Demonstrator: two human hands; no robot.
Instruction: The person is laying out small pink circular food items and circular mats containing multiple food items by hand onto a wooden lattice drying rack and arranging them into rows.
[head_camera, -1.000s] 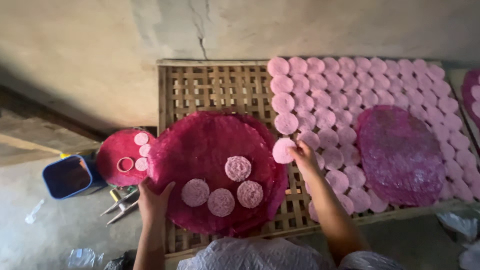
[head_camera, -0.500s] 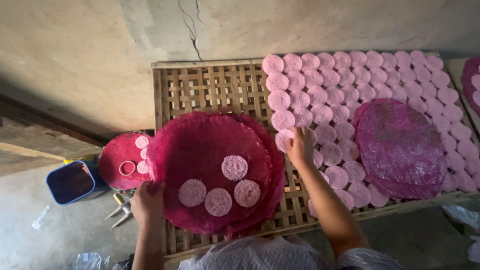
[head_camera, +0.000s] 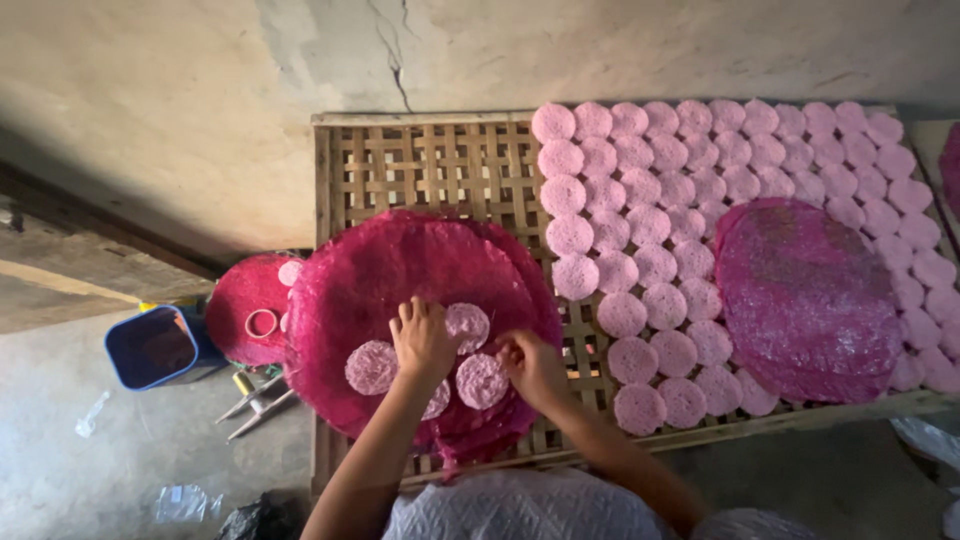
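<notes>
A big round magenta sheet (head_camera: 400, 270) lies on the left part of a bamboo lattice rack (head_camera: 430, 160). Three small pale pink discs (head_camera: 371, 367) rest on it. My left hand (head_camera: 423, 340) lies flat on the sheet, fingers spread over the discs. My right hand (head_camera: 530, 365) touches the sheet's right edge beside one pink disc (head_camera: 482, 381); its fingers curl, and whether they pinch something I cannot tell. Rows of pink discs (head_camera: 660, 200) fill the rack's right part.
A second magenta sheet (head_camera: 810, 290) lies over the discs at the right. Left of the rack sit a smaller red round tray (head_camera: 240, 310) with a ring on it, a blue tub (head_camera: 152, 347) and metal tongs (head_camera: 255, 398) on the concrete floor. A cracked wall is behind.
My right hand has left the disc rows and come down to the sheet's right edge. My left hand has moved from the sheet's left rim onto the discs in its middle.
</notes>
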